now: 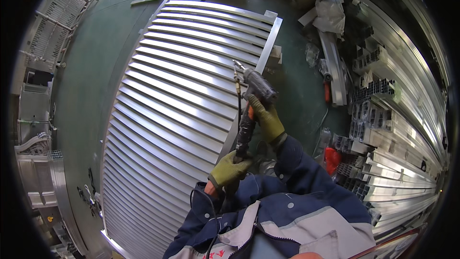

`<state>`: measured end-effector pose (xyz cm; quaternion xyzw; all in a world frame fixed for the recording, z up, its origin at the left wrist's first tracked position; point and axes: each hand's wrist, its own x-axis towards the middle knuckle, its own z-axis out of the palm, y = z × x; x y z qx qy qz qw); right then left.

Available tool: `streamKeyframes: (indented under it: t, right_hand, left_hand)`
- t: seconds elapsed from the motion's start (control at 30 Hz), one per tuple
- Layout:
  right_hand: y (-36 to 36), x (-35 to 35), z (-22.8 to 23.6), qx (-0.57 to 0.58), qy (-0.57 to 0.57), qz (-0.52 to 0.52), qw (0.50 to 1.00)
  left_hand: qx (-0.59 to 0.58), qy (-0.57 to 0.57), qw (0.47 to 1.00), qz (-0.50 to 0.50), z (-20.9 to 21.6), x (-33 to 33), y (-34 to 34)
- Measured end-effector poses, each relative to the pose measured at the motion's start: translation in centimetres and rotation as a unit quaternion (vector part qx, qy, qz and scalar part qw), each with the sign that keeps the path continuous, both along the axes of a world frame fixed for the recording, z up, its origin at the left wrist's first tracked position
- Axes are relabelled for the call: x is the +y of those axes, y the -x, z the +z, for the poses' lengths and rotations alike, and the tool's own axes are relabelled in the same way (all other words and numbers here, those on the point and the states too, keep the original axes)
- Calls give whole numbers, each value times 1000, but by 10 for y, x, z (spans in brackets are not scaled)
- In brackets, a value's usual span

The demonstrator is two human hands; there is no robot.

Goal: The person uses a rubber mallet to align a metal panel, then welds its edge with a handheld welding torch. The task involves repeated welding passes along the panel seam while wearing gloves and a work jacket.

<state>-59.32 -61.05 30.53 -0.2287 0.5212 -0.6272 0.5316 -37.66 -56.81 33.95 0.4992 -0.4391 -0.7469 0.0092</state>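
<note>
Currently, left hand (231, 169) clamped around lower grip of drill-like tool (262, 87); right hand (269, 123) clamped higher, just below tool body. Nose aims toward 11 o'clock. Left forearm (211, 189) angled toward 1 o'clock, right forearm (291, 156) toward 11. Jacket (273, 204): red lettering (220, 253), 6 o'clock. Slatted metal panel (167, 100): beyond, 9 o'clock.

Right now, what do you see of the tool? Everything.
The tool is pistol-shaped: a grey-black barrel narrowing to a silvery tip, and a long, glossy dark handle with orange near its top. A thin hose with brass-coloured fittings runs alongside. The tip points up-left in the picture, over the right side of the slatted panel; whether it touches can't be told. The gloved right hand grips below the barrel, the left hand the handle's lower end. Whether it is running isn't visible.
</note>
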Motion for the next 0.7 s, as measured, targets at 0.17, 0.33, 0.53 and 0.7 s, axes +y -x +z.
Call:
streamKeyframes:
  t: [0.17,0.33,0.53,0.7]
  right_hand:
    - [70,-46,-23,-139,-40,-72,987]
    - [109,-90,-45,-246,-50,-115,961]
    - [182,-146,-64,-132,-55,-202,969]
    - [217,-188,-84,-52,-130,-224,964]
  left_hand:
    - [12,-55,997,-50,-17,-52,66]
    - [11,-14,999,-36,-34,-92,106]
    - [51,79,995,-25,-84,-117,105]
    - [-59,225,972,28,-102,-122,137]
